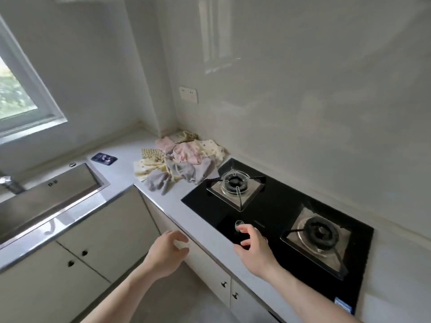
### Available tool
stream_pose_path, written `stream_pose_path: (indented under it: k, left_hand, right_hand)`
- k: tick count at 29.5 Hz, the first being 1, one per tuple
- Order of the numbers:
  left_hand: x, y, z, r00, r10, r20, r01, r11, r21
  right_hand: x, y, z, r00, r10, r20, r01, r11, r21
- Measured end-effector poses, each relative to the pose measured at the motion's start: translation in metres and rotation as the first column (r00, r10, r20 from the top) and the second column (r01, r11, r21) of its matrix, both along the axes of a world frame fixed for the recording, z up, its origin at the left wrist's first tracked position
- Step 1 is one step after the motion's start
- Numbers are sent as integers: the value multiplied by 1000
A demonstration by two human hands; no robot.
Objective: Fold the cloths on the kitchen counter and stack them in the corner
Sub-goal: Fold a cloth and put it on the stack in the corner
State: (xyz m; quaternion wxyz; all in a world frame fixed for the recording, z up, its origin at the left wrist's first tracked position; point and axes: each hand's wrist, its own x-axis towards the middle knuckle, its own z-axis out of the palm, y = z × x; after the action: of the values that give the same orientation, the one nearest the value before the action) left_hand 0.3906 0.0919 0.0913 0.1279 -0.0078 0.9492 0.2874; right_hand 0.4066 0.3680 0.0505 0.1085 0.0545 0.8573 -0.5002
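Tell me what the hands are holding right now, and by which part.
Nothing. The left hand and right hand hover empty with loosely curled fingers; the cloths lie untouched near the corner.

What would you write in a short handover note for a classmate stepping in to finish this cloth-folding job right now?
Left hand: empty, fingers loosely curled, in front of the cabinet doors.
Right hand: empty, fingers loosely curled, over the front edge of the black glass gas hob.
Crumpled heap of pink, grey and cream patterned cloths: on the white kitchen counter near the corner, between the steel sink and the hob; one grey cloth overlaps the hob's edge.
Done: nothing looks folded.
Left: fold each cloth, stack them in the corner.
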Motion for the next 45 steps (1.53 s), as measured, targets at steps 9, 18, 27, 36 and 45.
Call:
stream_pose_path:
  k: [9, 18, 27, 36, 45]
  left_hand:
    - [-60, -78, 3, 987, 156, -49, -156, 988, 2]
    - [-122, -136, -1, 975, 214, -65, -213, 977, 11]
    - [-263, -186, -26, 1000, 2, -24, -2, 999, -32]
    - [-388, -237, -116, 977, -190, 99, 200, 974, -108]
    - [-456, -248, -231, 967, -46, -249, 20, 994, -109]
  right_hand:
    - [-107, -69, 2, 973, 228, -20, -225, 969, 106]
    - [-192, -134, 6, 945, 321, -67, -308, 939, 151]
    - [-271, -178, -15, 979, 193, -73, -176, 966, 189]
    - [-334, -227, -89, 996, 83, 40, -91, 946, 310]
    - [-381, -229, -182, 990, 142, -16, -103, 790, 604]
